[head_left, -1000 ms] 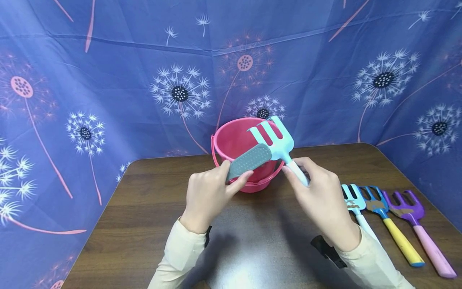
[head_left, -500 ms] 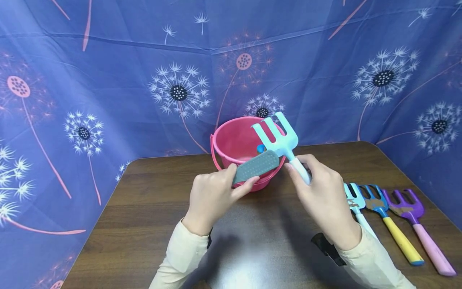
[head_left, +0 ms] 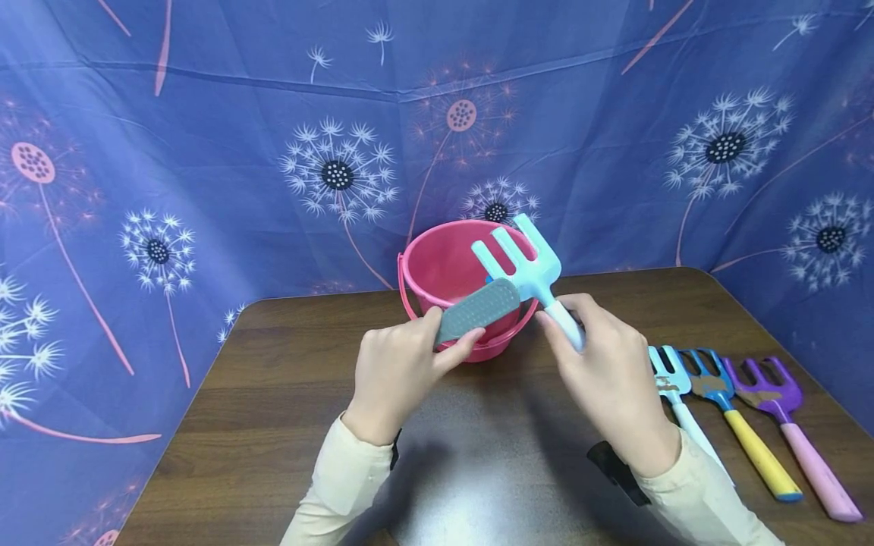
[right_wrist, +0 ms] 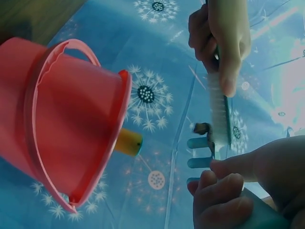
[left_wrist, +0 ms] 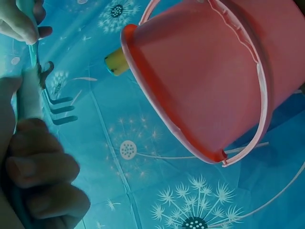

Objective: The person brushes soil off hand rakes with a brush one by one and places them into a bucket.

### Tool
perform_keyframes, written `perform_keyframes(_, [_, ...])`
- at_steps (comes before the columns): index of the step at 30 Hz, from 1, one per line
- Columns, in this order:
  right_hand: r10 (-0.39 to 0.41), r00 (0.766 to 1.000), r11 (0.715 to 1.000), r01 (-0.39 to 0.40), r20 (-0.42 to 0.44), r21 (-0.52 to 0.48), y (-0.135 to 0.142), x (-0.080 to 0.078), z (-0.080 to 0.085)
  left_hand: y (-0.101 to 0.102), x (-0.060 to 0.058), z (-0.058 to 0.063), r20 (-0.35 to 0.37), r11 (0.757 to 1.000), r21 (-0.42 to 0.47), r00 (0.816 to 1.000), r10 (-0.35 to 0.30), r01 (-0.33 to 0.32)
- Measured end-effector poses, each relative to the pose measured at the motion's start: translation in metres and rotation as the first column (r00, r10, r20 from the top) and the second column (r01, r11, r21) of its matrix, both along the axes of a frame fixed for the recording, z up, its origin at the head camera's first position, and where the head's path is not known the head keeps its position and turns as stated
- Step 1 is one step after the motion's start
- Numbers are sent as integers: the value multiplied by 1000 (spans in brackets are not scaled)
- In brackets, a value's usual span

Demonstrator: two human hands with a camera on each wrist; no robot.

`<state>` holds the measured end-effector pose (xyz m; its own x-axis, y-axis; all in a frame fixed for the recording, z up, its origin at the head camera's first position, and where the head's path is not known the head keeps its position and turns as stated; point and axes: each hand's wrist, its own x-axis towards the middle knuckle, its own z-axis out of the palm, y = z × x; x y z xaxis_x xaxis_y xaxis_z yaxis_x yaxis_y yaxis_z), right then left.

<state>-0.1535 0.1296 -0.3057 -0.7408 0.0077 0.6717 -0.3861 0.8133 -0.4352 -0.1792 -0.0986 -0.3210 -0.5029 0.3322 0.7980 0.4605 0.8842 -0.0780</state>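
Note:
My left hand [head_left: 399,368] grips a scrub brush [head_left: 478,311] with a grey-green dotted back. In the right wrist view its white bristles [right_wrist: 219,109] face the head of a light blue hand rake [head_left: 536,274]. The rake's white handle is held in my right hand [head_left: 611,371], tines pointing up and away. Beside the bristles, a brown lump [right_wrist: 202,128] clings to the rake. Both tools are held up in front of a pink bucket [head_left: 437,265], overlapping its opening in the head view.
A yellow handle end [right_wrist: 127,142] pokes out of the bucket. At the right of the wooden table [head_left: 273,394] lie a light blue rake [head_left: 674,379], a blue rake with yellow handle [head_left: 758,455] and a purple rake with pink handle [head_left: 819,470], brown patches on their heads. A patterned blue cloth [head_left: 239,152] hangs behind.
The brush has slid right and up, then back left and down, across the rake's head. The rake has shifted slightly with it; both hands keep their grips.

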Motion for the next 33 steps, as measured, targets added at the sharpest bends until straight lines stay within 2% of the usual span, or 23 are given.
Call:
perform_keyframes(4, [-9,1000,1000,9,-4,-8,1,-1,-1,-1,1,0,20,1000,-7,1000,-19,19])
perform_keyframes(10, [-9,1000,1000,9,3,13,-1,0,-3,-2,2,3,36,998,64,999,-4,2])
perform_keyframes(15, [5,1000,1000,-5,-7,29,-2,2,-3,0,0,0,-6,1000,6,1000,8,-8])
perform_keyframes(20, [-6,1000,1000,6,9,16,0,1,-1,4,-1,-4,-47,996,-81,999,-25,21])
perform_keyframes(24, [-18,1000,1000,18,14,10,1,0,-1,5,1,-2,-23,997,-59,999,-48,47])
perform_keyframes(27, [-8,1000,1000,7,4,22,0,1,-2,4,3,0,1,999,21,999,-33,33])
perform_keyframes(29, [1,1000,1000,0,-7,31,-1,2,-2,4,4,2,0,998,60,1000,-1,1])
perform_keyframes(33, [3,1000,999,-2,-13,33,-3,4,-2,3,2,1,-27,996,62,998,64,-62])
